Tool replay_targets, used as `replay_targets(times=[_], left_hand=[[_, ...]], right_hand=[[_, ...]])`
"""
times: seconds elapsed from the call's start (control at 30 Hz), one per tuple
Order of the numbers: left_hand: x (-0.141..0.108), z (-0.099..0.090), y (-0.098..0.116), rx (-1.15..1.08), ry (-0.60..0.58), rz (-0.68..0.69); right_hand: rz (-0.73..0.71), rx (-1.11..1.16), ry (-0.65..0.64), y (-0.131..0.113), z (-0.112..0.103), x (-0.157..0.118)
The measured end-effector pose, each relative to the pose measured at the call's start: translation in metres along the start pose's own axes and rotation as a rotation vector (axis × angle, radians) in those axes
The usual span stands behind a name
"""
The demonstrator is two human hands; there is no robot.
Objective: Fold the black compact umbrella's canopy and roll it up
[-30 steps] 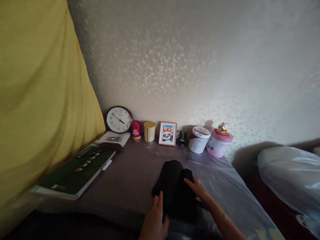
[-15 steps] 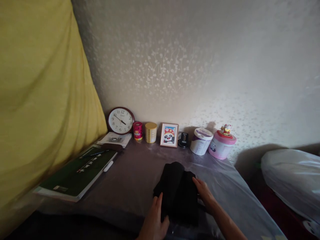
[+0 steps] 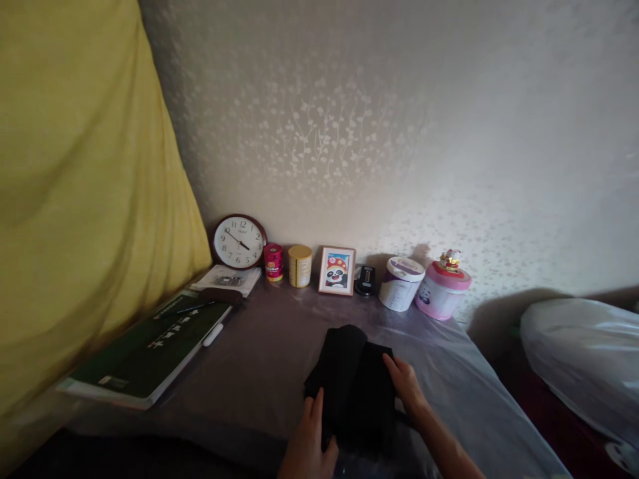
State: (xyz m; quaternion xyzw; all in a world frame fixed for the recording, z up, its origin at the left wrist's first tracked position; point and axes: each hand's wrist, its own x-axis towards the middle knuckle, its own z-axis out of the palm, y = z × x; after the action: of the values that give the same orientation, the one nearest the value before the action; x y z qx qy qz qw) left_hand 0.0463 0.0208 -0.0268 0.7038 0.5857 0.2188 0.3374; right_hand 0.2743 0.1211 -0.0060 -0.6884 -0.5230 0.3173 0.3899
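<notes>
A folded black cloth (image 3: 344, 379) lies near the front of the table, between my two hands. At its lower left edge is my left hand (image 3: 310, 442), its fingers and thumb closed on the fabric. My right hand (image 3: 407, 386) pinches the upper right edge of the cloth, with the fingertips on top. The undersides of the cloth and some fingers are hidden.
The table (image 3: 259, 359) has a green book (image 3: 144, 346) at left with a white marker (image 3: 213, 334) beside it. Along the wall stand a clock (image 3: 239, 241), a red can (image 3: 273, 262), a yellow can (image 3: 300, 266), a picture frame (image 3: 337, 271) and tubs (image 3: 401, 285).
The view has shifted very slightly. The right part of the cloth looks a little flatter and straighter at its top edge; both hands keep nearly the same places on it.
</notes>
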Motion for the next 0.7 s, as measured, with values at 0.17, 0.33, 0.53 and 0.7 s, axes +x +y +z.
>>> replay_targets(times=[0.17,0.33,0.53,0.7], left_hand=[[-0.003,-0.002,0.009,0.021,-0.032,-0.047],[-0.008,-0.005,0.021,0.094,-0.07,-0.094],[-0.009,-0.009,0.024,0.109,-0.111,-0.101],[-0.005,-0.008,0.024,0.135,-0.135,-0.09]], right_hand=[[0.013,0.103,-0.021,-0.015,-0.002,-0.005],[-0.004,0.173,-0.044,-0.038,0.008,-0.008],[-0.047,0.218,-0.069,-0.062,0.032,-0.003],[0.038,0.173,-0.09,-0.061,0.053,0.012]])
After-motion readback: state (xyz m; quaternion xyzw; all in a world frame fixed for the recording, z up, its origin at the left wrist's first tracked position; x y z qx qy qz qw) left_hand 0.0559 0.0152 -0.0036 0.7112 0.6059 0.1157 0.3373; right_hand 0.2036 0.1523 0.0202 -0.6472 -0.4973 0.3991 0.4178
